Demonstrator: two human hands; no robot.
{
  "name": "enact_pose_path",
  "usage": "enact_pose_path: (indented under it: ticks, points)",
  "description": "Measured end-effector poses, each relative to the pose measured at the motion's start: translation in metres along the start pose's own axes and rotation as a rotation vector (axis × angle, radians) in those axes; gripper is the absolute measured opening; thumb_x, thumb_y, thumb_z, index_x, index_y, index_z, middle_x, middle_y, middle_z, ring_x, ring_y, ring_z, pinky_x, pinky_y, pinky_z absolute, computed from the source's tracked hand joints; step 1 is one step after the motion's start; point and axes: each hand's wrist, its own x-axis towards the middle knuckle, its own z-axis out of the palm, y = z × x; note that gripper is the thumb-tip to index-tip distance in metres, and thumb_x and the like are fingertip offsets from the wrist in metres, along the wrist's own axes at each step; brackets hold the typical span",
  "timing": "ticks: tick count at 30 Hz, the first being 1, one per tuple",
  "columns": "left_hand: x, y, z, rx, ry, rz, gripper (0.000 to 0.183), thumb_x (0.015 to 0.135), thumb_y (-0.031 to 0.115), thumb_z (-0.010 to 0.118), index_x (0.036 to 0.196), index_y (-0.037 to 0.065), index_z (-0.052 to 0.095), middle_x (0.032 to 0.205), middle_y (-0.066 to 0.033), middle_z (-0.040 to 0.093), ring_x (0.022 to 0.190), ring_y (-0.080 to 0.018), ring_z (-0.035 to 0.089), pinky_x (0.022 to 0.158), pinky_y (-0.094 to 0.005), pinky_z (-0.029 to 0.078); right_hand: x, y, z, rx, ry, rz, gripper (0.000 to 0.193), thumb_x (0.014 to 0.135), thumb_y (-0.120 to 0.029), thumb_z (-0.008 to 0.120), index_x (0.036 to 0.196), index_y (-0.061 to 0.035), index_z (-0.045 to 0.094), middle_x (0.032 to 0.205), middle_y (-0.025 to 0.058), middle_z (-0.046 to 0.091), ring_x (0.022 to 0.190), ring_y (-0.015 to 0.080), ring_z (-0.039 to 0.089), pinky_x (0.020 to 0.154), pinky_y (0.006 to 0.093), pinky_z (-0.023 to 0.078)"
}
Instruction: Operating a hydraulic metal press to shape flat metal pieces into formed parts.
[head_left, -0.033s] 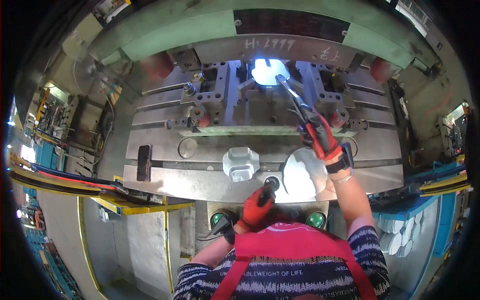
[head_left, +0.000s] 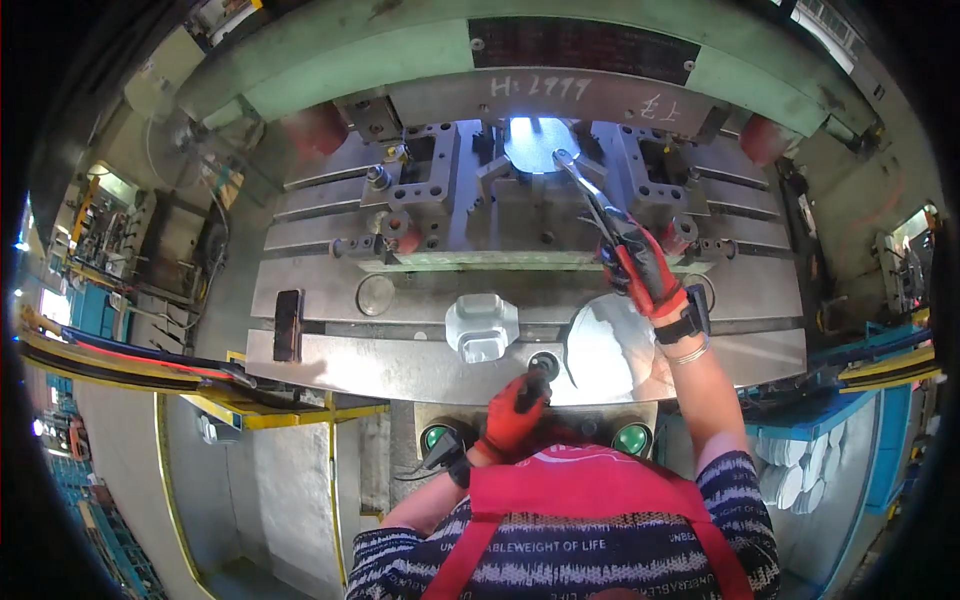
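My right hand (head_left: 645, 268), in a red and black glove, is closed around the handles of long metal tongs (head_left: 590, 190). The jaws of the tongs meet the near right edge of a shiny round metal disc (head_left: 538, 140), lit brightly in the press die (head_left: 520, 215). My left hand (head_left: 513, 412), gloved alike, is low at the table's front edge, its fingers curled beside a dark round fitting (head_left: 543, 366); whatever they hold is hidden. Between the hands sit a formed metal piece (head_left: 482, 328) with a raised middle and, to its right, a flat round blank (head_left: 605, 350).
The green upper part of the press (head_left: 350, 75) spans the far side above the die. A phone (head_left: 288, 325) lies on the table's left. Green buttons (head_left: 631, 440) flank my body below the front edge. More metal discs (head_left: 795, 470) are in a bin at lower right.
My right hand and the tongs have shifted very slightly, and the disc in the die looks a little less glaring. My left hand has stayed where it was.
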Motion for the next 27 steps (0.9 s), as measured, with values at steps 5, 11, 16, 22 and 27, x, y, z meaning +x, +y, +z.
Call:
enact_pose_path:
  ticks: [5,11,16,22,27]
  points:
    - [0.0,-0.009,0.003,0.08,0.032,0.073,0.035,0.081,0.014,0.065,0.115,0.006,0.058,0.094,-0.0097,0.067,0.084,-0.0156,0.064,0.076,-0.0292,0.049,0.0,-0.013,0.004,-0.01,0.029,0.062,0.026,0.091,-0.037,0.052,0.099,-0.0124,0.054,0.066,-0.0036,0.045,0.048,0.0062,0.038,0.043,0.0212,0.028]
    - [0.0,-0.001,0.002,0.026,-0.002,0.034,0.034,0.082,0.011,0.064,0.115,0.004,0.057,0.094,-0.0085,0.066,0.084,-0.0139,0.063,0.076,-0.0283,0.049,-0.003,-0.013,0.0,-0.002,0.05,0.092,0.023,0.092,-0.032,0.05,0.081,-0.0119,0.053,0.059,-0.0023,0.044,0.047,0.0076,0.039,0.041,0.0219,0.028]
    - [-0.011,0.024,-0.042,-0.069,0.315,0.096,0.035,0.084,0.007,0.059,0.119,0.003,0.054,0.108,-0.009,0.062,0.098,-0.0182,0.059,0.085,-0.0314,0.046,-0.072,0.004,0.008,0.017,0.208,0.09,0.024,0.091,-0.037,0.05,0.082,-0.0143,0.05,0.062,-0.0041,0.042,0.047,0.0081,0.039,0.042,0.0224,0.031]
    - [-0.058,-0.045,-0.13,-0.241,0.882,0.099,0.036,0.088,0.006,0.056,0.123,0.003,0.052,0.117,-0.0089,0.059,0.106,-0.017,0.054,0.092,-0.0304,0.041,-0.228,0.072,-0.013,-0.891,0.62,-0.261,0.044,0.092,-0.021,0.048,0.134,-0.0102,0.043,0.066,-0.0028,0.046,0.05,0.0086,0.045,0.047,0.0227,0.041]
    - [-0.12,-0.137,-0.165,-0.171,0.731,-0.414,0.047,0.088,0.017,0.061,0.13,0.004,0.045,0.116,-0.007,0.059,0.108,-0.0165,0.051,0.091,-0.0318,0.042,-0.397,0.263,-0.152,-0.767,1.289,0.429,0.049,0.085,-0.016,0.061,0.13,-0.004,0.046,0.105,0.0209,0.057,0.105,0.0228,0.055,0.087,0.0384,0.045]
